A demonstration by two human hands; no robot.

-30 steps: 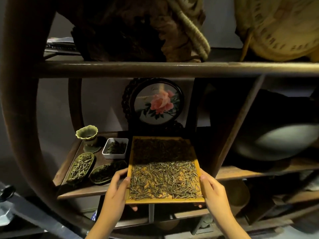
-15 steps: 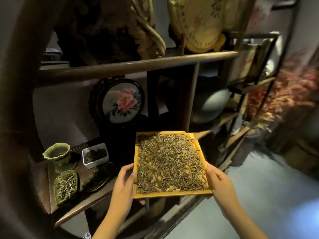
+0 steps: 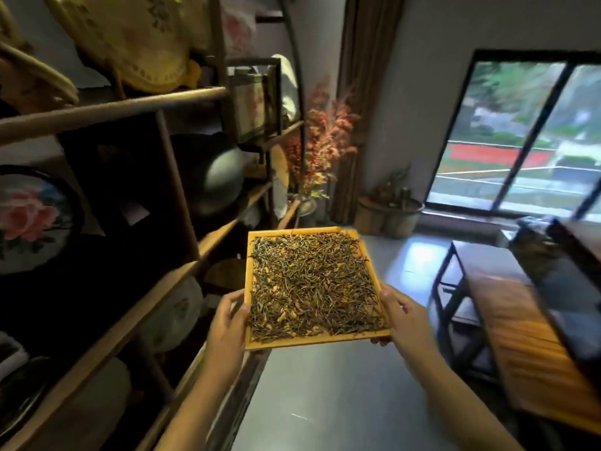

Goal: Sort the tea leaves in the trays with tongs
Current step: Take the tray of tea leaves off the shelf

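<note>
Shallow square yellow wooden tray (image 3: 370,255) of loose dry tea leaves (image 3: 312,284) | left hand (image 3: 227,320), right hand (image 3: 406,320) clasp opposite rims | likely light, rigid, spill-prone; keep level

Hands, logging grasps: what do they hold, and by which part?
Both grip the square yellow wooden tray of tea leaves: left hand on its left rim, right hand on its right.

Daylight enters through the window (image 3: 527,131) at right and glares in a pale patch on the grey floor (image 3: 419,252). The shelf unit (image 3: 107,222) at left sits in deep shadow. Motion blur smears the wooden table (image 3: 527,323); wide-angle distortion bends the edges.
</note>
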